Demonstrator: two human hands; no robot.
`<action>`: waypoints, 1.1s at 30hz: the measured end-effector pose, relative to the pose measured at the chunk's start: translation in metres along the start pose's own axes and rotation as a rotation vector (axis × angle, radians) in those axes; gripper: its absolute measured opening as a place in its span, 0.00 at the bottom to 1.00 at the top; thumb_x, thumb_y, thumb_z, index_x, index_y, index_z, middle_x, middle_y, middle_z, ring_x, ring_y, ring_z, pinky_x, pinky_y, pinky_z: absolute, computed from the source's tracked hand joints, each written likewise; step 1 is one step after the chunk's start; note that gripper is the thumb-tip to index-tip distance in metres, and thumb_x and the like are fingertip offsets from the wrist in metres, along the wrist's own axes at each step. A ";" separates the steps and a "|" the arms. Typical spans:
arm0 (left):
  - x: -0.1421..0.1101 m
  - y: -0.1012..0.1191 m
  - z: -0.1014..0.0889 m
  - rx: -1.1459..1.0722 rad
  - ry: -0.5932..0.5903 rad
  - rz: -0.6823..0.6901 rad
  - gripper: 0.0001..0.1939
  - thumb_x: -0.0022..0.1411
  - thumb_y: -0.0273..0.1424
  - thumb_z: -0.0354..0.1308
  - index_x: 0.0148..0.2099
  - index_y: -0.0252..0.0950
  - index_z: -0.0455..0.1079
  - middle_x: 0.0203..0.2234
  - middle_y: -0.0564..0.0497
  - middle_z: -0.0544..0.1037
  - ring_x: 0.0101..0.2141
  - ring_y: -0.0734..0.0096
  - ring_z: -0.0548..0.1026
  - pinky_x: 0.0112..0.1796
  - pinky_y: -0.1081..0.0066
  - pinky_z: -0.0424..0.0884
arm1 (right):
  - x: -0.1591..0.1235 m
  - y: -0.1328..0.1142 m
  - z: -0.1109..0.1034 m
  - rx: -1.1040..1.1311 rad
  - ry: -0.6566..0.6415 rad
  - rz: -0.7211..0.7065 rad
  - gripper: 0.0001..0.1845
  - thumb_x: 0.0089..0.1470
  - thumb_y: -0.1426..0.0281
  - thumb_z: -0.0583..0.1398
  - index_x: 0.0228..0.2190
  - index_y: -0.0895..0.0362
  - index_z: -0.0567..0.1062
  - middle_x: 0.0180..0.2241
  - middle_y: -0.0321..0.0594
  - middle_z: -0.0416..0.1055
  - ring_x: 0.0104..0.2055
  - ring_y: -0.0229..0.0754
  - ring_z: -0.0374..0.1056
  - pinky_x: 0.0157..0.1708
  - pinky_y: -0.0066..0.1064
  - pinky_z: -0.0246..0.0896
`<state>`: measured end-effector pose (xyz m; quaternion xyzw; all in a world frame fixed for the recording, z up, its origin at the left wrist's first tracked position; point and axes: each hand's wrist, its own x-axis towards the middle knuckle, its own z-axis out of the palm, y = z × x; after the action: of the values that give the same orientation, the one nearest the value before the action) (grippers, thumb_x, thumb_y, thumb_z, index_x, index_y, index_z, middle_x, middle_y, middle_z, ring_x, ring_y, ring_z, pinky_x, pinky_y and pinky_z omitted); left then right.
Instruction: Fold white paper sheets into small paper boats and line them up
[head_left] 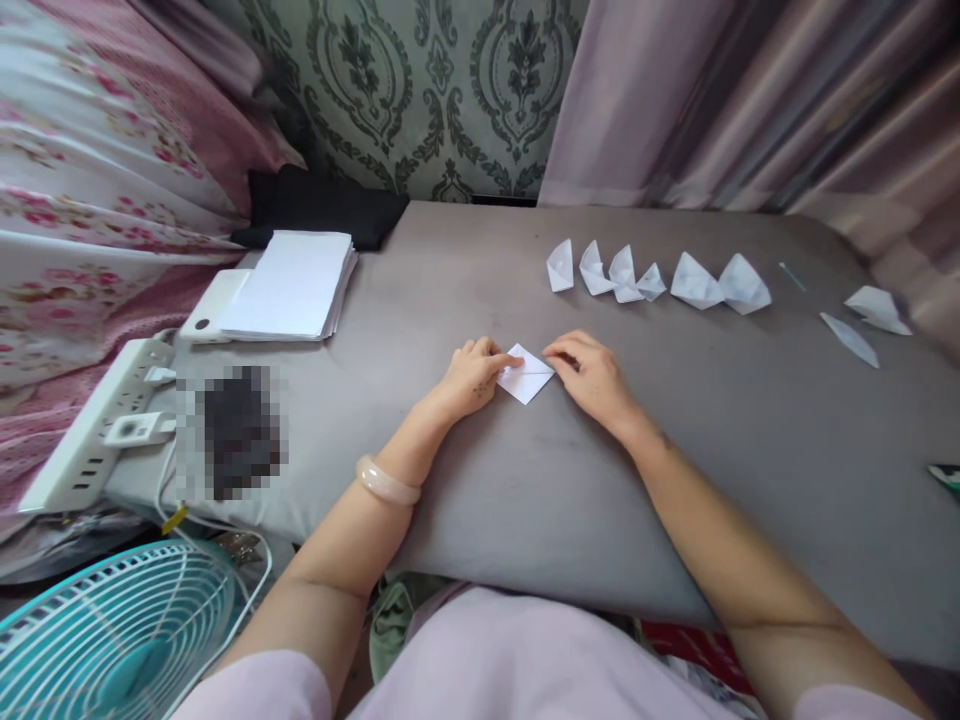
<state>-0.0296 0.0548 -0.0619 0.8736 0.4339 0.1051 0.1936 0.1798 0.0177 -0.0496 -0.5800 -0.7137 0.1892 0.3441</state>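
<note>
A small white folded paper (526, 384) lies diamond-shaped on the grey cloth, one corner pointing toward me and a crease line across it. My left hand (474, 378) holds its left side, the thumb pressed on top and the other fingers curled at the edge. At the right corner, my right hand (589, 375) has thumb and forefinger pinched together on the paper's tip, the remaining fingers bent. Beyond my right hand stands a row of folded paper boats, among them a small one (560, 266) and a larger one (744, 284).
A stack of white paper (289, 285) rests on a white device (202, 318) at the left. Nearby are a power strip (94, 430), a blurred-out dark object (244, 430) and a turquoise fan (127, 640). Loose folded paper pieces (879, 309) lie far right.
</note>
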 end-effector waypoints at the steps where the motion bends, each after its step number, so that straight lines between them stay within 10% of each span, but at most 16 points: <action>1: 0.000 0.000 0.000 -0.003 0.008 -0.001 0.24 0.64 0.23 0.43 0.55 0.46 0.71 0.43 0.45 0.69 0.41 0.62 0.66 0.45 0.61 0.60 | -0.003 -0.006 0.004 0.004 -0.006 -0.065 0.10 0.57 0.72 0.54 0.34 0.55 0.76 0.38 0.42 0.71 0.40 0.41 0.68 0.44 0.34 0.62; 11: -0.004 0.006 0.003 -0.051 0.172 -0.288 0.20 0.63 0.35 0.53 0.55 0.36 0.65 0.46 0.42 0.70 0.47 0.57 0.66 0.47 0.59 0.62 | -0.028 -0.026 0.018 -0.369 -0.205 -0.142 0.22 0.63 0.66 0.49 0.56 0.54 0.69 0.44 0.48 0.68 0.45 0.50 0.62 0.43 0.41 0.61; 18: -0.007 -0.008 -0.025 -0.482 0.205 -0.434 0.14 0.65 0.30 0.46 0.44 0.32 0.72 0.32 0.48 0.74 0.34 0.69 0.70 0.39 0.70 0.66 | -0.022 -0.031 0.018 -0.436 -0.214 -0.136 0.20 0.62 0.64 0.51 0.51 0.51 0.75 0.43 0.48 0.67 0.44 0.50 0.61 0.39 0.39 0.60; 33: -0.009 -0.001 -0.024 -0.257 0.116 -0.352 0.08 0.54 0.35 0.63 0.31 0.35 0.78 0.33 0.45 0.74 0.41 0.60 0.70 0.47 0.61 0.66 | -0.022 -0.029 0.018 -0.377 -0.197 -0.111 0.20 0.62 0.65 0.51 0.52 0.50 0.73 0.43 0.47 0.66 0.45 0.50 0.61 0.40 0.40 0.61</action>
<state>-0.0438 0.0541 -0.0404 0.7451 0.5730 0.1741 0.2936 0.1489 -0.0085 -0.0484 -0.5727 -0.7975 0.0887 0.1680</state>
